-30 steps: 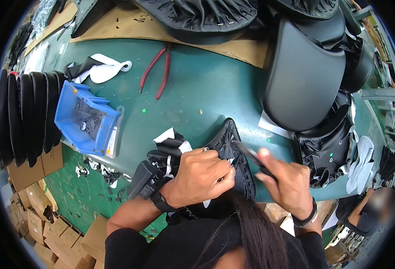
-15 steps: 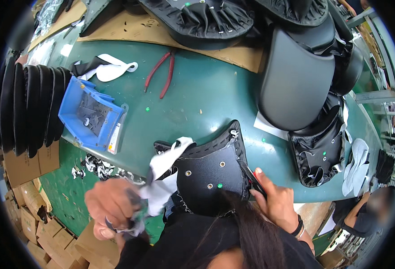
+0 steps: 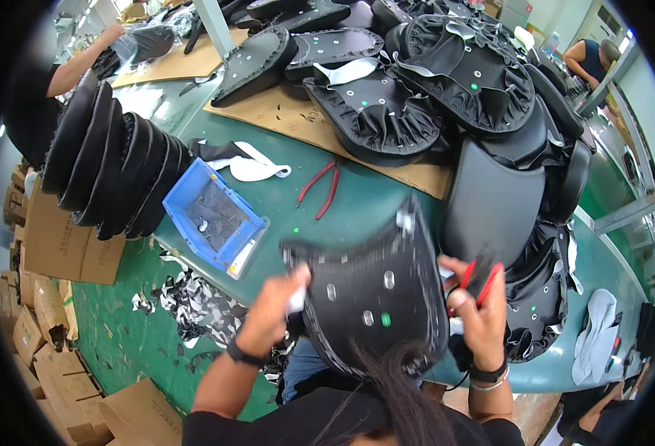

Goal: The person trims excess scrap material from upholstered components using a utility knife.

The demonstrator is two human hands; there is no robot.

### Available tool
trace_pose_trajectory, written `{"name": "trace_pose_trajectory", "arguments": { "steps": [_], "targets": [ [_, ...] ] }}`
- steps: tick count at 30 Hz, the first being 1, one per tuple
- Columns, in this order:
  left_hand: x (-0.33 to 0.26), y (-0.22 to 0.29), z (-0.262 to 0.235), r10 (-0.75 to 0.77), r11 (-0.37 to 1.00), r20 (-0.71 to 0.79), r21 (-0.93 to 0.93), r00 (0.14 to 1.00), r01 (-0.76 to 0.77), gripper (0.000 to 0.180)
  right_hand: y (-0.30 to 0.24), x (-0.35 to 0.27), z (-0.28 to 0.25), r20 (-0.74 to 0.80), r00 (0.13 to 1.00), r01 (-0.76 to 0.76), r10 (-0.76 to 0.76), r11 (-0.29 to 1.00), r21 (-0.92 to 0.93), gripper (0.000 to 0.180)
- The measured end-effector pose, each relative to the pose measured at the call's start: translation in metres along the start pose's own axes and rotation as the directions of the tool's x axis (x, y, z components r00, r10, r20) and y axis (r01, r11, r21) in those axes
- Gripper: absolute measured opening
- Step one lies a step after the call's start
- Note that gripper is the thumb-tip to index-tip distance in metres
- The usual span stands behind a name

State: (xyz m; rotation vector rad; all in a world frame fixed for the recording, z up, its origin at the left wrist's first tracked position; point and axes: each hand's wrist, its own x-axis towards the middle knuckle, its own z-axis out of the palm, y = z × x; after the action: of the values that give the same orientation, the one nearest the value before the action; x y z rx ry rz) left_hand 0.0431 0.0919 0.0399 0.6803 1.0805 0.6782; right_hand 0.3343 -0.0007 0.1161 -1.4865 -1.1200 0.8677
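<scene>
A black seat base [image 3: 372, 297], underside up with staples and small holes along it, is raised and tilted over the near edge of the green table [image 3: 357, 215]. My left hand [image 3: 279, 308] grips its left rim, with a bit of white material at the fingers. My right hand [image 3: 480, 316] is at its right rim and holds red-handled pliers [image 3: 483, 279]. The picture is motion-blurred around the seat. My dark hair hides the seat's lower edge.
A blue bin [image 3: 212, 223] and a second pair of red pliers [image 3: 320, 189] lie on the table. Black seats [image 3: 111, 171] are stacked on edge at left. A grey seat [image 3: 495, 201] and piled covers [image 3: 416, 89] stand behind. Scraps [image 3: 193, 305] and boxes [image 3: 52, 245] lie on the floor. Another person's arm [image 3: 82, 59] is far left.
My left hand, which had pulled a white and black scrap down to the left, is back on the seat's rim. The seat has been lifted and tilted up. The pliers' red handles now show.
</scene>
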Motion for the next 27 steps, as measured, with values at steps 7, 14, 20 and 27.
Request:
{"name": "trace_pose_trajectory", "arguments": {
  "steps": [7, 14, 20, 27],
  "targets": [
    [0.101, 0.155, 0.032, 0.574, 0.736, 0.052, -0.47, 0.817, -0.487, 0.034, 0.026, -0.006, 0.003, -0.115, 0.99, -0.068, 0.085, 0.986, 0.151, 0.024],
    [0.06, 0.094, 0.063, 0.166, 0.458, 0.375, 0.79, 0.912, -0.408, 0.034, 0.038, 0.026, 0.012, -0.004, 0.992, -0.121, 0.129, 0.939, 0.322, 0.058],
    [0.073, 0.096, 0.021, 0.93, 0.339, -0.225, 0.831, 0.292, -0.44, 0.057, 0.028, 0.069, 0.033, 0.152, 0.979, -0.176, 0.134, 0.936, 0.304, 0.061],
    [0.143, 0.15, 0.008, 0.556, 0.581, 0.04, 0.695, 0.83, -0.423, 0.1, 0.03, 0.144, 0.084, 0.295, 0.949, -0.236, 0.109, 0.867, 0.438, 0.048]
  ]
}}
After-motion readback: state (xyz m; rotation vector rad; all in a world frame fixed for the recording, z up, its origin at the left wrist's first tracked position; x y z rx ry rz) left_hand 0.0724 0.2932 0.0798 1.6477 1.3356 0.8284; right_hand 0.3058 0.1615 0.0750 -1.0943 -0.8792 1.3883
